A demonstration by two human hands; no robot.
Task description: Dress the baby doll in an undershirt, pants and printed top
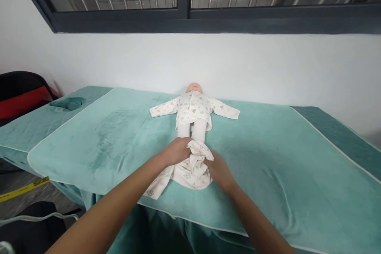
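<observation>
A baby doll (194, 87) lies on its back, its head toward the wall and its arms spread to both sides. It wears a white printed long-sleeved top (193, 107); its white legs (199, 129) point toward me. At the lower end of the legs, my left hand (177, 151) is closed on the bunched edge of white printed baby pants (190, 176). My right hand (218, 170) grips the other side of the same bunched cloth. One pant leg spreads to the lower left on the bed. The doll's feet are hidden by the cloth and my hands.
A green padded bed (297, 147) with a pale-piped cover stands against the white wall (253, 67). It has a face hole (70, 103) at the left end. A red and black chair or bag (24, 99) is at the far left. A dark-framed window (184, 20) is above.
</observation>
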